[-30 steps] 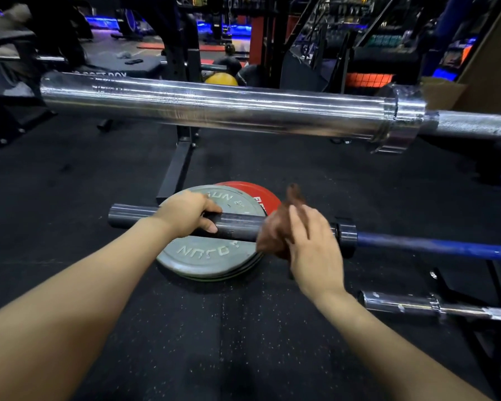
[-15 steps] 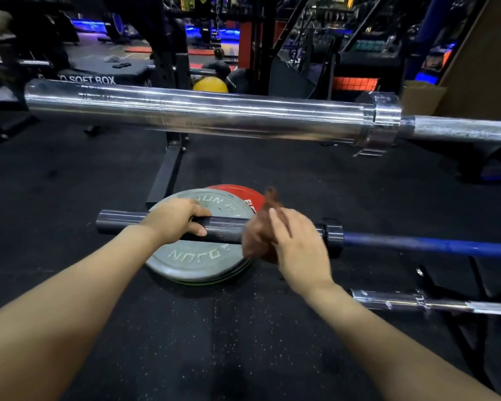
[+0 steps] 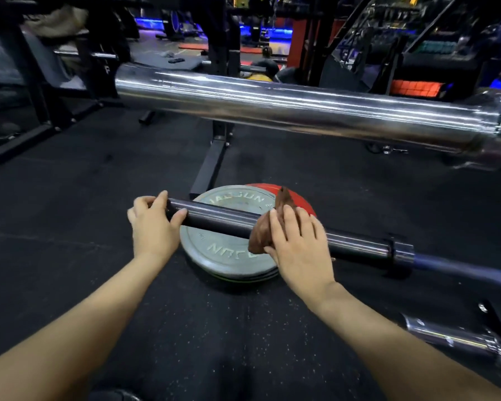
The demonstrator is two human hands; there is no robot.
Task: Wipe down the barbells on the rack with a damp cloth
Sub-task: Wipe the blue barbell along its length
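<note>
The dark barbell sleeve [image 3: 223, 219] runs left to right above the gray weight plate [image 3: 229, 256]. Left hand [image 3: 152, 227] grips its free end; right hand [image 3: 298, 247], fingers nearly straight, presses a brown cloth [image 3: 262, 233] on it.

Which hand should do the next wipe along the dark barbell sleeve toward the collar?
Probably the right hand: it presses the brown cloth onto the dark sleeve. The left hand grips the sleeve's end, steadying it.
</note>
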